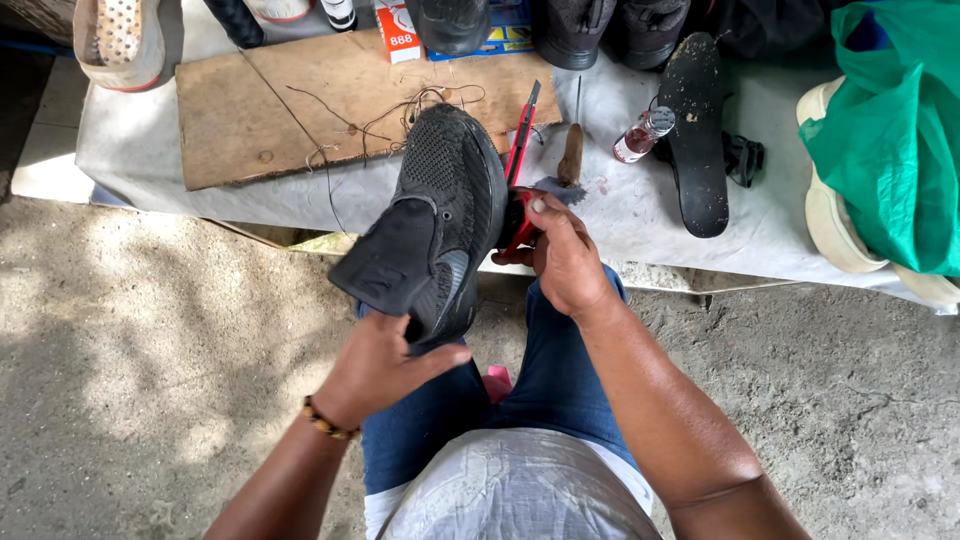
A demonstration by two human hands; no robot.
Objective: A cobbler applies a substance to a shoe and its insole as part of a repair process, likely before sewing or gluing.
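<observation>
Spreading across the background, a white-covered table carries a cardboard sheet and a loose black insole. Over the lap, the left hand clasps a black sneaker by its heel, while the right hand pinches a red-handled cutter against its sole edge; trimming appears underway, calling for a steady stroke.

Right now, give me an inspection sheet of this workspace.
Surface: low bench under a pale cloth, wooden board on it.
Job's things: black shoe; red-handled tool at its edge.
Clutter: black insole, small bottle, wooden-handled tool, green bag, other shoes behind.
Grippers: left hand holds the shoe's heel; right hand grips the red tool.
Cables: loose thread on the board.
Surroundings: bare concrete ground.
</observation>
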